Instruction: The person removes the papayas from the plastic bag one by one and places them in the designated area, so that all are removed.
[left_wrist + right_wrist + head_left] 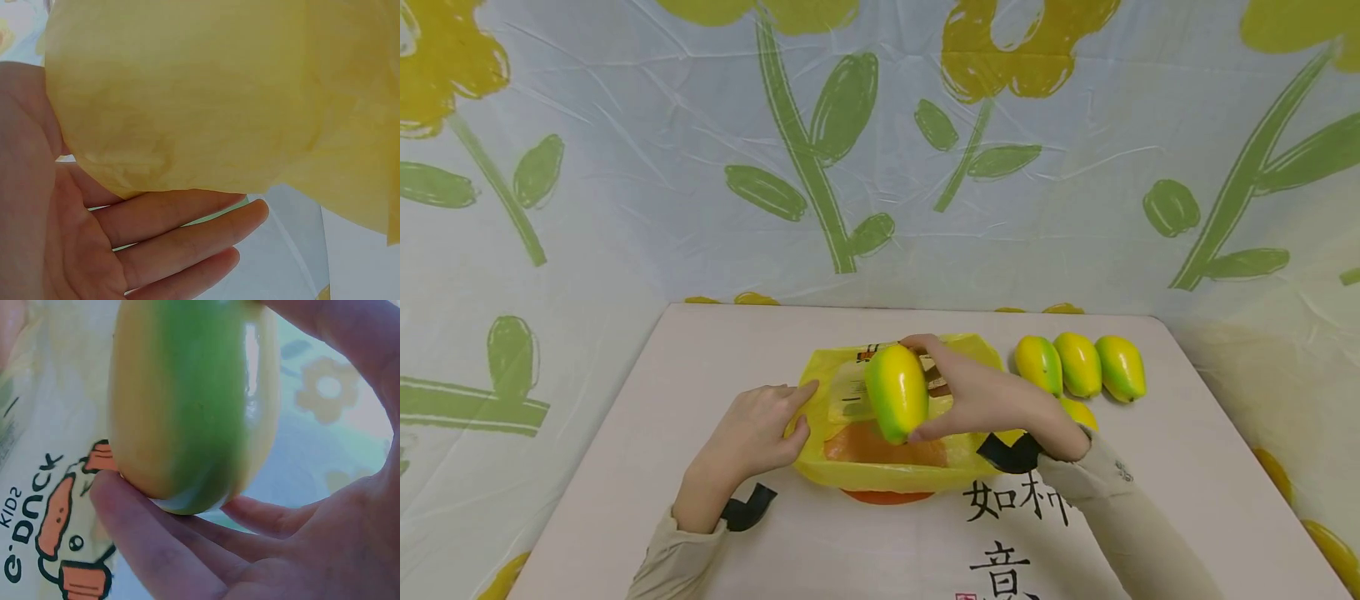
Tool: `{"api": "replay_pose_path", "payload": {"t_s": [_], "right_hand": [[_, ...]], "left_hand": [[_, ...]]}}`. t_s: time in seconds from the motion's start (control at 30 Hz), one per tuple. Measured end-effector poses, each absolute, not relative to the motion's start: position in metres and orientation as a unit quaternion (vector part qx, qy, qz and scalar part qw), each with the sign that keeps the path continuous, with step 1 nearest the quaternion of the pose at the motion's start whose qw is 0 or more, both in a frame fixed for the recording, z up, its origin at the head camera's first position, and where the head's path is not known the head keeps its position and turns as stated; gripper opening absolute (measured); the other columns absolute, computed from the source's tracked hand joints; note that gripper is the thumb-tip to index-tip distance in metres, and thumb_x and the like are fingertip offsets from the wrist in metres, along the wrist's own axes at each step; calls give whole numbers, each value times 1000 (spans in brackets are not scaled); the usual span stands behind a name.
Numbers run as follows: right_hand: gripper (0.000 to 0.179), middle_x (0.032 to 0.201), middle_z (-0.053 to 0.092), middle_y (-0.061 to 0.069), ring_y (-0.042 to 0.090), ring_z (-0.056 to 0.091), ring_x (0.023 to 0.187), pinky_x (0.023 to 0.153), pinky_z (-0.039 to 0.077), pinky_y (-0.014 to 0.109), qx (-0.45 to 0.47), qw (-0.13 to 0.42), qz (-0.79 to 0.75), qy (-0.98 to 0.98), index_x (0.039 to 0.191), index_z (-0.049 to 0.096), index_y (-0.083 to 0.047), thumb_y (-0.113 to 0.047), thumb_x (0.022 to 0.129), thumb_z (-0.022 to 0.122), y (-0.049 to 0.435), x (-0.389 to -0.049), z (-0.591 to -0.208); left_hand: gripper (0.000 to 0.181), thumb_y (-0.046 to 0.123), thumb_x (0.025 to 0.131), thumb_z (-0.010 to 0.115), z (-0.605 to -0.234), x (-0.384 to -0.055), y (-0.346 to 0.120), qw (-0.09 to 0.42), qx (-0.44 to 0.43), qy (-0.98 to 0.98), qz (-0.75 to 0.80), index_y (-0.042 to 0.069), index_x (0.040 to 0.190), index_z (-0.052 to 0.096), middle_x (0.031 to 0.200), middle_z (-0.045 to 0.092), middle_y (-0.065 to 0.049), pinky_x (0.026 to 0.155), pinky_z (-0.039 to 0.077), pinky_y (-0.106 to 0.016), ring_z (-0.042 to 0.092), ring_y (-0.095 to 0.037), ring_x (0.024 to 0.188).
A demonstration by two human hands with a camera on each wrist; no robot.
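Note:
In the head view my right hand (981, 396) holds a glossy yellow-green mango (897, 393) between thumb and fingers, over a yellow plastic bag (820, 367). The right wrist view shows the fingertips (112, 494) at the mango's lower end, with its green stripe facing the camera. My left hand (760, 429) is at the bag's left edge, index finger and thumb reaching to it. From the left wrist, the other fingers (194, 244) appear nearly straight beneath the yellow film, which hides the index finger. Printed on the bag is a cartoon duck (78, 550) with lettering.
Several more mangoes (1078, 364) lie on the table to the right of the bag, one partly hidden by my right wrist. An orange-red rounded edge (887, 497) shows below the bag's front. Black characters (1000, 500) mark the pale tabletop; a flower-patterned cloth (700, 208) hangs behind.

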State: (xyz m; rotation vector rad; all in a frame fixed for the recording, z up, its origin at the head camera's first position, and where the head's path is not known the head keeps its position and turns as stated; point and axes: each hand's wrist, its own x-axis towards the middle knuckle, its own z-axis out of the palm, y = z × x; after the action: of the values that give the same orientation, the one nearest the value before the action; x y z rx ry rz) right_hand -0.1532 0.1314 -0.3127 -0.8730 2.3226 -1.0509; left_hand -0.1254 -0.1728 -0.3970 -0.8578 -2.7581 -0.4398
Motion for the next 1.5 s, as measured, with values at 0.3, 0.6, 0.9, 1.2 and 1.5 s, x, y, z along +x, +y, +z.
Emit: {"api": "replay_pose_path", "payload": {"t_s": [0.3,0.6,0.9,1.2,1.5], "right_hand": [[100,151,37,2,25,53,124,102,47,43,-311,156,-456,819,153,26,-19,-24,74,88,162,-143,-316],[104,154,32,0,24,52,126,101,47,33,-314,94,-513,793,156,24,-22,-5,73,85,198,-135,-322],[105,155,31,13,21,50,129,96,49,25,-320,26,-555,767,157,23,-8,18,70,76,243,-131,-327],[108,155,28,16,17,47,130,97,46,18,-299,-14,-562,771,157,20,-2,28,66,71,291,-123,-336],[110,154,33,6,5,48,124,92,43,9,-232,-52,-471,850,158,21,-8,25,67,74,338,-110,-343]], "left_hand": [[45,9,81,61,-397,-125,-173,113,-291,-939,-146,-2,123,67,58,37,10,44,24,-22,26,-6,49],[44,10,82,61,-397,-125,-171,112,-290,-939,-147,-1,123,67,57,35,10,44,24,-22,25,-6,48],[43,10,82,61,-396,-125,-169,115,-292,-938,-144,-2,123,68,66,57,3,44,27,-22,29,-7,49],[42,13,84,63,-397,-125,-169,122,-295,-937,-139,0,123,68,95,73,-10,49,35,-22,33,-6,51],[39,16,86,63,-397,-125,-170,125,-301,-935,-141,2,121,69,102,73,-12,53,46,-27,49,-8,57]]}}
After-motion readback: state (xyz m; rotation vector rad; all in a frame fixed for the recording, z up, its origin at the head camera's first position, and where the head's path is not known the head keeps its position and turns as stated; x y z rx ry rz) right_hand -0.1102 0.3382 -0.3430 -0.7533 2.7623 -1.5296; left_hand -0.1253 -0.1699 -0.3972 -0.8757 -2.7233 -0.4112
